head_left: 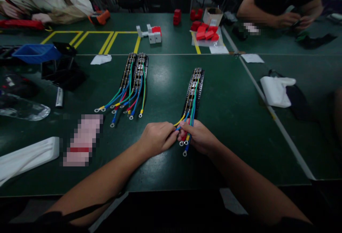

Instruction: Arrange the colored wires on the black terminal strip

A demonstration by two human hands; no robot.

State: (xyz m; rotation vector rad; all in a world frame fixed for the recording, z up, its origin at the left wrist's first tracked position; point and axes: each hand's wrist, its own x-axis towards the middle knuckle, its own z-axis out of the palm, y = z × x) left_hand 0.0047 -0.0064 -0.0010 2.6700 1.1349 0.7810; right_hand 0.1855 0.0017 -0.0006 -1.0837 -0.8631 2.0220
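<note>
In front of me lies a long black socket strip with bare metal contacts; coloured wires run from it toward me. My left hand is closed in a pinch at the ends of a yellow wire and a blue one, their tips hidden by the fingers. My right hand is closed around the wire bundle. Below its fingers hang several ring terminals with blue, yellow and red sleeves. Two similar strips lie side by side to the left, their wires fanned toward me.
A marker, a blue bin and a white power strip are on the left. Red parts in a bag and grey-and-red blocks lie farther back. A white object lies right. Two people sit opposite.
</note>
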